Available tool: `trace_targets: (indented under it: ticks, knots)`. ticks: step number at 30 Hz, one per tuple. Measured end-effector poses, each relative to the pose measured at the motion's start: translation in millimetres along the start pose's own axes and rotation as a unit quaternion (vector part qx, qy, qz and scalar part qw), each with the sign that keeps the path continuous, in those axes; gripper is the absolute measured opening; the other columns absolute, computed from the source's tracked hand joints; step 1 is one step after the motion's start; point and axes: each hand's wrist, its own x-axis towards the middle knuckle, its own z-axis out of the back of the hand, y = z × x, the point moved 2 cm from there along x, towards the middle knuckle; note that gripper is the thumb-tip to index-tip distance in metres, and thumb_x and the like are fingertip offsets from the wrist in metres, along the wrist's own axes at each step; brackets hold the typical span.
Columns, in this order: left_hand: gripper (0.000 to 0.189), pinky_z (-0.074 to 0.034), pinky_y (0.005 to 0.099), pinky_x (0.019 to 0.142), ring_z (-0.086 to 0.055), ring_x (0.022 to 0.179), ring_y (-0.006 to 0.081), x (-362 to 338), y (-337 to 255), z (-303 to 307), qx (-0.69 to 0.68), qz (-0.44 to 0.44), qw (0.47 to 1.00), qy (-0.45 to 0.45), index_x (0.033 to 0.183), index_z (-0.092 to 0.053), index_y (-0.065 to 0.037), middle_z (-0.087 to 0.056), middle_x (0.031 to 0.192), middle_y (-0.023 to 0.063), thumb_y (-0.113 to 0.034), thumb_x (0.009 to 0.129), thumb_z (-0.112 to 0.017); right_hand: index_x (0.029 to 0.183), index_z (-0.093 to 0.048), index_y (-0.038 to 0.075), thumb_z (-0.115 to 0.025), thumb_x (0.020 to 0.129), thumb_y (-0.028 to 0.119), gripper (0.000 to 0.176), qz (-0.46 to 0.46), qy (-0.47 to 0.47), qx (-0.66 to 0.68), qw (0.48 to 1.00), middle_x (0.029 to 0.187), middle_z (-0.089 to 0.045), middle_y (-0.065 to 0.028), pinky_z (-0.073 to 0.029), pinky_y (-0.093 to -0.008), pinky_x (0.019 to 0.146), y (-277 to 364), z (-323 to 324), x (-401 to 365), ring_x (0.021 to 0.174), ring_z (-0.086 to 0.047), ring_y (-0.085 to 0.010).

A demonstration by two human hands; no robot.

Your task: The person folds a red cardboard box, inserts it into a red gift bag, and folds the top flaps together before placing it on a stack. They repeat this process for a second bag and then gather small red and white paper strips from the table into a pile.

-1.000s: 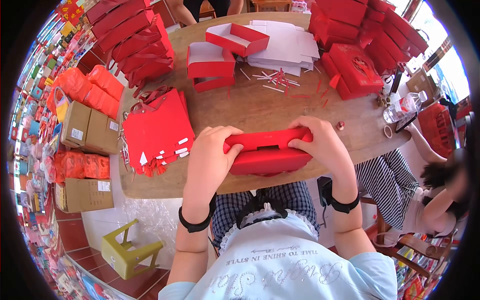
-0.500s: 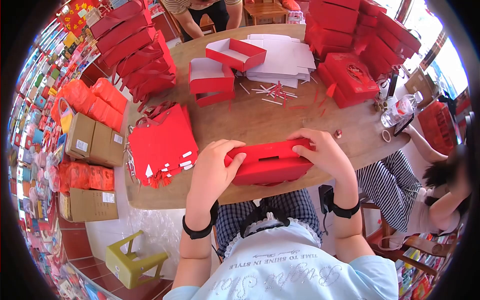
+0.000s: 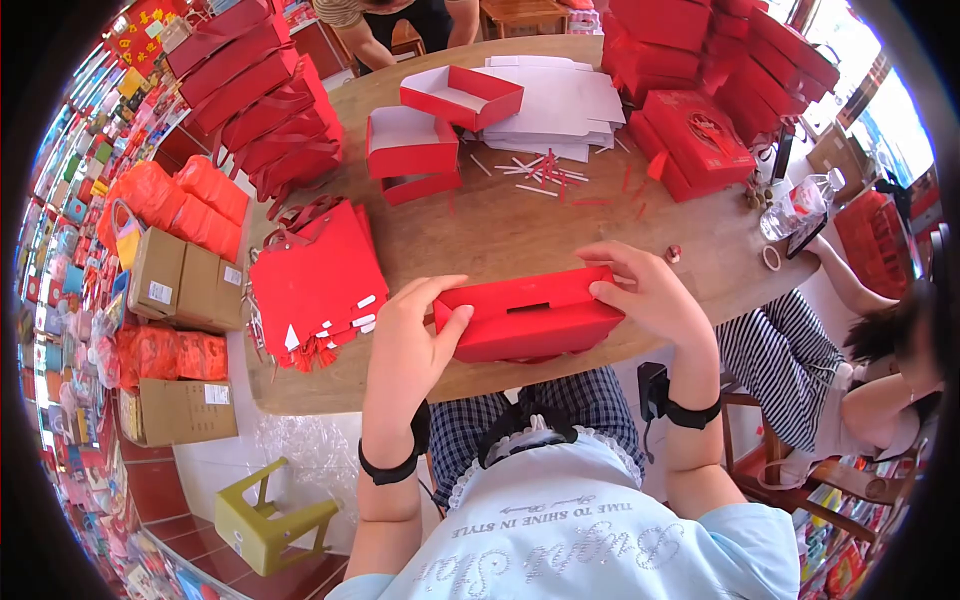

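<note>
A red cardboard gift box (image 3: 535, 335) with a dark slot in its upper face rests at the table's near edge, in front of my body. My left hand (image 3: 415, 325) is closed on its left end, thumb on the near side and fingers over the far edge. At the opposite end my right hand (image 3: 640, 290) grips the upper right corner, thumb pressed on the top face. The box's underside and far face are hidden. To the left of my left hand lies a stack of flat red bags (image 3: 318, 280) with ribbon handles.
Open red boxes (image 3: 412, 145) and white card sheets (image 3: 555, 95) lie farther back, near scattered strips (image 3: 540, 172). Red bags (image 3: 270, 120) and lidded boxes (image 3: 690, 145) are stacked at the sides. A water bottle (image 3: 802, 205) stands by a seated person (image 3: 780, 360); another person (image 3: 400, 25) is across the table (image 3: 480, 235).
The box has tilted slightly, showing more of its top face, and has shifted a little left. Both hands stay on its ends. The view has moved slightly.
</note>
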Motion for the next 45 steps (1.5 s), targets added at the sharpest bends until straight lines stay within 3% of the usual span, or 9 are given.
trace_targets:
  ticks: [13,15,19,21,31,36,38,40,45]
  knots:
    - [0.059,-0.041,0.0362,0.094,-0.042,0.12,0.0269,-23.4,10.4,-17.0,-0.177,0.016,0.983,-0.041,0.13,-0.037,-0.001,-0.04,0.132,0.0173,-0.011,0.078,-0.062,0.14,-0.02,0.006,-0.043,0.088,0.002,0.057,0.021,-0.013,0.194,0.981,0.132,-0.035,-0.01,-0.024,-0.0265,0.101,4.8,-25.3,-15.1,0.119,-0.033,-0.0141]
    - [0.075,-0.034,0.0396,0.1,-0.029,0.13,0.0296,-28.8,-0.9,-21.8,0.052,-0.023,0.998,0.0,0.135,-0.026,-0.001,-0.026,0.141,0.0181,-0.016,0.074,-0.066,0.14,-0.019,0.006,-0.044,0.088,0.002,0.058,0.017,-0.007,0.193,0.981,0.135,-0.032,-0.0113,-0.022,-0.0271,0.102,7.4,-27.2,-16.3,0.123,-0.03,-0.0145]
    - [0.085,-0.033,0.0407,0.101,-0.025,0.131,0.0308,-28.0,-0.6,-20.5,0.054,-0.039,0.998,0.011,0.138,-0.02,-0.002,-0.021,0.142,0.0184,-0.019,0.071,-0.07,0.141,-0.017,0.007,-0.045,0.088,0.005,0.059,0.026,-0.011,0.212,0.977,0.142,-0.022,-0.0148,-0.019,-0.0286,0.104,2.6,-24.2,-16.4,0.13,-0.022,-0.0163]
    - [0.089,-0.03,0.0416,0.102,-0.026,0.131,0.0307,-23.7,17.7,-21.6,-0.231,-0.002,0.972,-0.043,0.139,-0.017,-0.003,-0.023,0.141,0.0189,-0.019,0.07,-0.071,0.141,-0.016,0.006,-0.046,0.089,0.008,0.06,0.028,-0.03,0.27,0.962,0.144,-0.019,-0.0151,-0.019,-0.0296,0.105,0.3,-21.1,-16.4,0.131,-0.022,-0.0181]
    - [0.071,-0.045,0.0379,0.092,-0.04,0.121,0.0245,-16.1,38.0,-13.3,-0.216,-0.002,0.976,-0.017,0.133,-0.032,-0.006,-0.039,0.129,0.0125,0.003,0.071,-0.066,0.138,-0.02,0.005,-0.07,0.071,0.003,0.084,0.083,-0.05,0.368,0.925,0.143,-0.023,-0.0124,-0.026,-0.0341,0.104,-5.4,-22.0,-20.5,0.13,-0.027,-0.0221]
    - [0.07,-0.043,0.0437,0.095,-0.036,0.124,0.0261,-19.2,35.0,-11.9,-0.324,0.021,0.934,-0.149,0.135,-0.026,-0.007,-0.033,0.132,0.0124,-0.005,0.077,-0.065,0.118,-0.046,0.007,-0.072,0.061,-0.006,0.064,0.286,-0.207,-0.019,0.935,0.119,-0.052,-0.0141,-0.037,-0.042,0.098,7.6,-19.9,-24.4,0.116,-0.046,-0.0308]
    - [0.063,-0.043,0.0462,0.093,-0.039,0.122,0.0262,-25.0,38.8,-19.8,-0.664,0.081,0.743,-0.032,0.134,-0.026,-0.008,-0.034,0.133,0.0113,-0.018,0.083,-0.061,0.111,-0.052,0.007,-0.071,0.061,-0.004,0.054,0.358,-0.211,-0.124,0.901,0.112,-0.056,-0.0123,-0.038,-0.0446,0.097,17.1,-35.8,-26.9,0.114,-0.048,-0.0321]
    - [0.06,-0.043,0.046,0.092,-0.042,0.12,0.0261,-27.8,33.2,-27.8,-0.631,0.094,0.768,-0.059,0.134,-0.026,-0.008,-0.035,0.132,0.0108,-0.023,0.085,-0.058,0.103,-0.059,0.01,-0.062,0.076,0.009,0.027,0.399,-0.157,-0.219,0.876,0.116,-0.056,-0.0071,-0.037,-0.0431,0.098,10.0,-55.6,-31.8,0.114,-0.049,-0.0276]
    - [0.053,-0.042,0.0421,0.092,-0.047,0.114,0.025,-24.3,61.5,-36.1,-0.555,0.167,0.796,-0.175,0.129,-0.036,-0.005,-0.045,0.128,0.0116,-0.035,0.089,-0.048,0.109,-0.058,0.012,-0.061,0.078,0.015,0.031,0.471,-0.096,-0.327,0.814,0.116,-0.056,-0.0058,-0.037,-0.0374,0.099,24.6,-77.9,-24.4,0.114,-0.05,-0.0212]
